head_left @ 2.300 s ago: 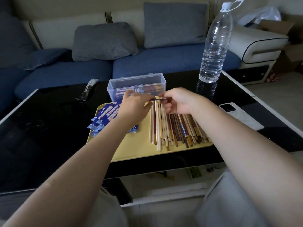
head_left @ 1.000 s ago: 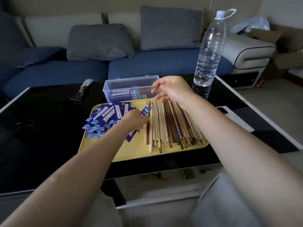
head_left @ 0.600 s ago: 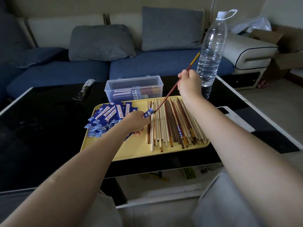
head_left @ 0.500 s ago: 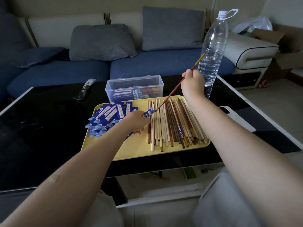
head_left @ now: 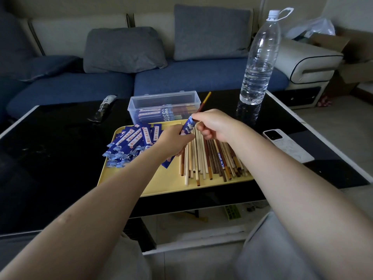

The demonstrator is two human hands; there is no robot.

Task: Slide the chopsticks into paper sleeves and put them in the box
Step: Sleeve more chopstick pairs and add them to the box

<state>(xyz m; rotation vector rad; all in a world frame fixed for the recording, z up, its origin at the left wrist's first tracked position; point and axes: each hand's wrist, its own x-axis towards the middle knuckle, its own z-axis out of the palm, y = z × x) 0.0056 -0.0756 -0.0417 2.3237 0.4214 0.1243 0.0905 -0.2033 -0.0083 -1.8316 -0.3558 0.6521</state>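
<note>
Two hands' fingers grip one sleeved chopstick (head_left: 201,106) over a yellow tray (head_left: 161,184) on a black table (head_left: 50,158) facing a blue sofa (head_left: 181,77).

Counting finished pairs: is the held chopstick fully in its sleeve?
No, partly in: the chopstick's top end sticks out past the sleeve and right hand.

arms: bare to past the elbows, no sleeves seen | left hand (head_left: 175,138), right hand (head_left: 216,124): no rings, no gloves | legs: light grey trousers (head_left: 278,249), bottom of frame
</note>
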